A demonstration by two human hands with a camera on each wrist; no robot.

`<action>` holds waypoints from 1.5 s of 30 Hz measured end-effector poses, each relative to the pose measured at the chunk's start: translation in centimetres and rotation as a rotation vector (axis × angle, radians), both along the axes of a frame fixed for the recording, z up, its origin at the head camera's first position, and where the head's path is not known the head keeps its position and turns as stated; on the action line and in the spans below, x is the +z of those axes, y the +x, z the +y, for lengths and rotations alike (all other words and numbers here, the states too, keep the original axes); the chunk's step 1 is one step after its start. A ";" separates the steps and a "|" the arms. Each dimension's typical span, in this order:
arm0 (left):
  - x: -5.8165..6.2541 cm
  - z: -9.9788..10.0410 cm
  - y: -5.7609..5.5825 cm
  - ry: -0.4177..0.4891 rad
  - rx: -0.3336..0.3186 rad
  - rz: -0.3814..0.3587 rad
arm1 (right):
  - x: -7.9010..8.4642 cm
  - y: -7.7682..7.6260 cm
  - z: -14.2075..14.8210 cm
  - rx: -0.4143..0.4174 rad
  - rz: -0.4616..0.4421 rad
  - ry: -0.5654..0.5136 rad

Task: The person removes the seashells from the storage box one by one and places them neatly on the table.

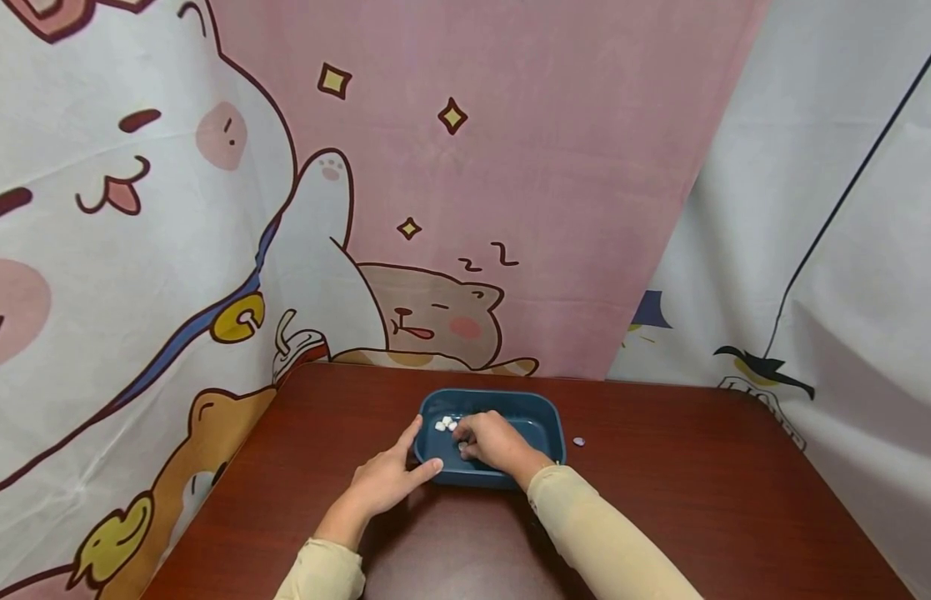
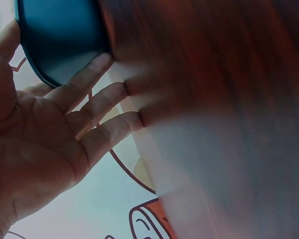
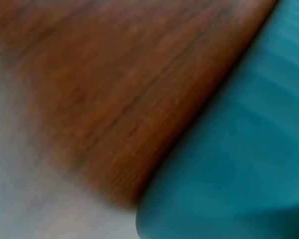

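Note:
A dark teal rectangular tray [image 1: 536, 417] sits on the table. Inside its left part lie several small white pieces [image 1: 446, 423], like little cubes or stones. My left hand [image 1: 386, 479] is at the tray's left end, fingers fairly straight. In the left wrist view, this hand's [image 2: 45, 124] thumb and index fingertip are at the tray [image 2: 65, 40], and its other fingertips reach the tabletop. My right hand [image 1: 495, 442] reaches down into the tray, fingers curled, pinching a small greyish piece [image 1: 462, 447] mostly hidden by the fingertips. Only the tray's outer wall [image 3: 214, 174] shows beside the table in the right wrist view.
A small flat lilac-grey piece [image 1: 579, 442] lies on the table just right of the tray. The reddish-brown wooden table [image 1: 683, 492] runs back to hanging cloth [image 1: 570, 183] printed with cartoon animals, which also covers both sides.

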State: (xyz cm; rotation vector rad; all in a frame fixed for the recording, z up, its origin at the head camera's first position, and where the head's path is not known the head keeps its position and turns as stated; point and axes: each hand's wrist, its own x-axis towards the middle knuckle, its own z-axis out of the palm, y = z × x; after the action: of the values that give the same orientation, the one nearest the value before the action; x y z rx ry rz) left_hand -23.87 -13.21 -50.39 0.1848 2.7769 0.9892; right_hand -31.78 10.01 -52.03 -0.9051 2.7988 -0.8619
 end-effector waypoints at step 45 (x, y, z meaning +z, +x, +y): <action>-0.1 0.3 0.1 -0.023 0.013 0.012 | 0.2 0.0 0.2 -0.029 0.033 0.010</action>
State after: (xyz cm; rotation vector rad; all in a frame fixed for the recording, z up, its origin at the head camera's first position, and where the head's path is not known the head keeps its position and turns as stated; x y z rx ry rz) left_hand -23.78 -12.95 -50.50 0.1709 2.8024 0.9624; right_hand -31.78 10.18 -51.86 -0.8869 2.8483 -0.8438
